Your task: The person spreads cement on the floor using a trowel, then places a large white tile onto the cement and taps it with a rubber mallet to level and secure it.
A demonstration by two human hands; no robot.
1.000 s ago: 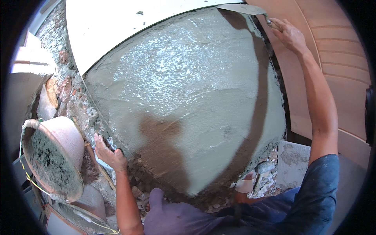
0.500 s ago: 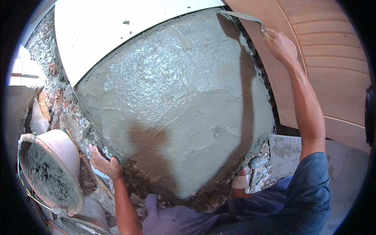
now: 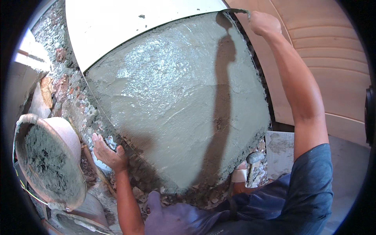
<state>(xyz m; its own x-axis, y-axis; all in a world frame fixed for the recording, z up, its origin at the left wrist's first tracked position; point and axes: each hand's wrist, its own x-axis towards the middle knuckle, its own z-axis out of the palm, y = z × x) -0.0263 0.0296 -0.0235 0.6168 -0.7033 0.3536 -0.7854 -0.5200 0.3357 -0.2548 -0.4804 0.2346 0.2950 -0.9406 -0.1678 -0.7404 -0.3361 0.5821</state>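
Two bare hands are in view. The right hand, at the upper right of the frame, has its fingers curled tightly round the handle of one trowel with a thin, dark metal blade. The blade reaches leftward, seen nearly edge-on, over the top corner of one broad bed of wet grey mortar filling the centre; whether it touches the mortar cannot be told. The left hand, at the lower left, holds nothing visible: its fingers lie together, outstretched, the thumb apart, near the bed's edge. Left of it, one tilted round tub with a pale outer wall contains grey mortar. One large, glossy white slab borders the bed at upper left; one pale, grey-smeared square tile lies at lower right.
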